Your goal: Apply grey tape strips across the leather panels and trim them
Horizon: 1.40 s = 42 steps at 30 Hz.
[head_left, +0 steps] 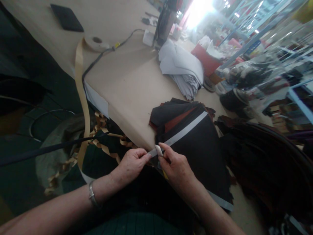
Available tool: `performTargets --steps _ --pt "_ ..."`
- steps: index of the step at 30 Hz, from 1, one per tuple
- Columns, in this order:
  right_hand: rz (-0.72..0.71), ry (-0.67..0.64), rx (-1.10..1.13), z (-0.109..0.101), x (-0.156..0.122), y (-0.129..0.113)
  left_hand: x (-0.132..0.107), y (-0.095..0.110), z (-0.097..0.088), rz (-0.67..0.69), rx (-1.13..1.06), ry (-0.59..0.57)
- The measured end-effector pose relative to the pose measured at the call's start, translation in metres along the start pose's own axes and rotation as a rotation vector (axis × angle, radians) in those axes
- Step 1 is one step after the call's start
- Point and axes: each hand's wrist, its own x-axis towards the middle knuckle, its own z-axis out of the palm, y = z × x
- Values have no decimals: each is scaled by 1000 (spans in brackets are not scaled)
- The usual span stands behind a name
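My left hand (133, 164) pinches a pale strip of tape (153, 152) between thumb and fingertips. Close beside it, my right hand (177, 166) has its thumb and forefinger closed on a short curled white piece of the tape (158, 150). Something small and yellow (165, 175) shows under the right hand, too covered to identify. Just beyond both hands, a fanned stack of dark fabric pieces (198, 143) lies at the table edge. One light grey strip (187, 128) runs across its top piece, and another (220, 200) lies along its lower edge.
A tape roll (104, 47) stands on the table (127, 81), its tan band (81, 85) hanging over the edge. Curled tan backing (105, 150) dangles below. White cut pieces (182, 63), a black flat object (67, 18) and a cable (97, 58) lie farther back. More dark fabric (264, 156) is right.
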Motion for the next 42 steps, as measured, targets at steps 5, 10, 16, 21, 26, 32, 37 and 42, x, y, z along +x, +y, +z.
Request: performTargets --steps 5,10,16,21,26,32,37,42 --pt "3 -30 -138 0 1 -2 1 -3 0 27 0 6" --pt "33 -62 -248 -1 4 -10 -1 2 -1 107 40 5" --pt "37 -123 -217 -7 6 -19 -1 13 8 301 190 -48" --pt "15 -181 -162 -9 11 -18 -11 34 4 704 415 -52" --pt "34 -117 18 -21 -6 -19 -8 37 -27 719 436 258" --pt "173 227 657 -72 -35 23 6 34 -29 872 506 225" --pt "365 521 847 -109 -23 95 34 46 -3 1043 578 134" --pt "403 571 646 -119 1 142 61 43 5 1178 689 157"
